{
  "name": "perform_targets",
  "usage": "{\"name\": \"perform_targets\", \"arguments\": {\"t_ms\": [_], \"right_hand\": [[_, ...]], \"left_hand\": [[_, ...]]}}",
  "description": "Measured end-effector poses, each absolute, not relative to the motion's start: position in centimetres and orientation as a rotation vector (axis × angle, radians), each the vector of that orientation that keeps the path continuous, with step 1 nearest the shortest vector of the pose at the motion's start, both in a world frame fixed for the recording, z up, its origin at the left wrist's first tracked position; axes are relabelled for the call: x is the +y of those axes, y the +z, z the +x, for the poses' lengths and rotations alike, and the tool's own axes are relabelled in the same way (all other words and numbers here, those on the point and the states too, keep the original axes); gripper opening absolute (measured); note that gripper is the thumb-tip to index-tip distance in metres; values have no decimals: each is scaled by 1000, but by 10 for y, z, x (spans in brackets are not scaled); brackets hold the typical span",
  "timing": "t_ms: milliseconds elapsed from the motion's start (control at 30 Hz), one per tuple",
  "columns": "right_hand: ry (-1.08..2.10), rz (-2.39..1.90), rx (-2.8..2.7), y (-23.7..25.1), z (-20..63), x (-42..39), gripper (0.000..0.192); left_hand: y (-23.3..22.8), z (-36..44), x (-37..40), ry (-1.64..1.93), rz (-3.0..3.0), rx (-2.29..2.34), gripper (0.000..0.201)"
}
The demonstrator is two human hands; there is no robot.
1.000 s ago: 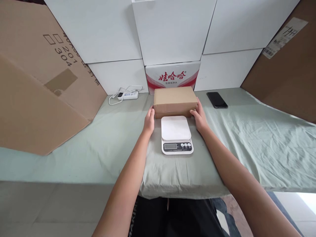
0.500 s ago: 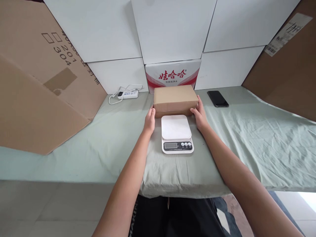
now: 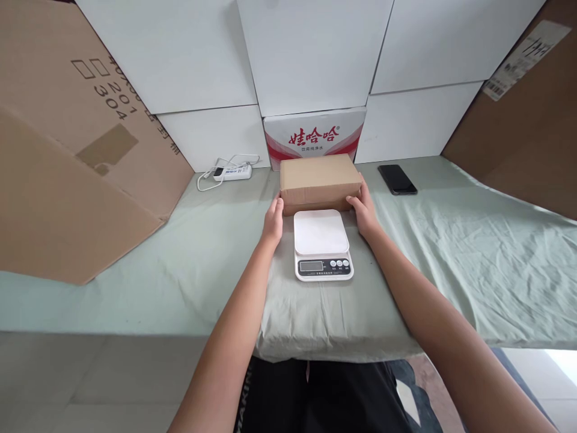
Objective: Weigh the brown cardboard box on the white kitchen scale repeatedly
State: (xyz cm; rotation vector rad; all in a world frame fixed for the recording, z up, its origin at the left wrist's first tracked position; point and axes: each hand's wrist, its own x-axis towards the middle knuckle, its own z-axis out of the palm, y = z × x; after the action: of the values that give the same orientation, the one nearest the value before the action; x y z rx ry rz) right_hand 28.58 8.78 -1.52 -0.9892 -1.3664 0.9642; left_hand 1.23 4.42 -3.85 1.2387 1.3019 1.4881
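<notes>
— Where are your hands right now?

— In the head view, at the middle of the frame. My left hand [image 3: 273, 221] is pressed flat against the left end of the cardboard box [image 3: 319, 182], and my right hand [image 3: 364, 213] is cupped against its right end, fingers together, thumb toward the front edge. The box is squeezed between the two palms, and neither hand is closed into a fist.

— And where does the box sit?

— On the green sheet [image 3: 451, 252] covering the surface, just behind the white kitchen scale [image 3: 322, 243] and in front of the red-and-white carton [image 3: 314, 133] at the wall. I can't tell whether it has left the sheet yet.

— So which step is this?

— I'd say the grip on the box is set and the lift is about to begin. As I judge it, the next move needs even pressure from both palms, a lift high enough to clear the scale's rear edge, and a level box.

— Anything else around?

— A phone [image 3: 397, 178] right of the box, a power strip [image 3: 232, 173] to its left, and a big brown carton [image 3: 67, 150] in the upper left.

— What differs from half a second back?

— Almost nothing. My hands hold the same ends, and the box sits in the same spot. Only the view has shifted a touch.
</notes>
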Motion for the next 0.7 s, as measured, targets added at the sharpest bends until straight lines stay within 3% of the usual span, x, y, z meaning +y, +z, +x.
{"name": "perform_targets", "arguments": {"t_ms": [333, 500, 700], "right_hand": [[962, -989, -1406, -21, 283, 86, 111], [902, -905, -1480, 0, 280, 73, 108], [777, -834, -1534, 29, 298, 8, 100]], "left_hand": [[-38, 13, 47, 1488, 1234, 1288, 85], [-19, 13, 45, 1563, 1311, 1265, 86], [9, 17, -28, 1623, 1485, 1157, 84]]}}
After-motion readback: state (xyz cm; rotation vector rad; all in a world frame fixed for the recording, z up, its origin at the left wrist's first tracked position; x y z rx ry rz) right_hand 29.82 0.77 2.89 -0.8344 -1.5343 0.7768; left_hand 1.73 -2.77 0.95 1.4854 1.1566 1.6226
